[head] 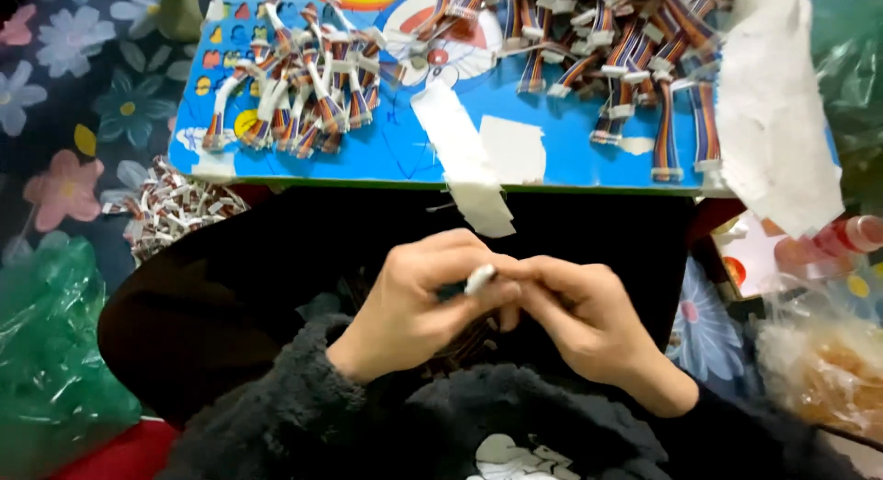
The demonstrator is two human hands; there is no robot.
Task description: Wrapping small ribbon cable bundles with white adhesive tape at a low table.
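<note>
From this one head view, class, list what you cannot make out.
- White connector: mostly hidden between the left hand and right hand.
- Its cable: covered by the fingers.
- Ribbon cable piles: top ones cut off by the frame's upper edge.
- Bag at right: contents blurred.

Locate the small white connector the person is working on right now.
In the head view, the white connector sits low of centre, pinched between the fingertips of the left hand and right hand, over the dark lap, below the blue board.

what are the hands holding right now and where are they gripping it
Both the left hand and the right hand pinch a small white connector between their fingertips, at its two ends. What trails from it is hidden by the hands.
</note>
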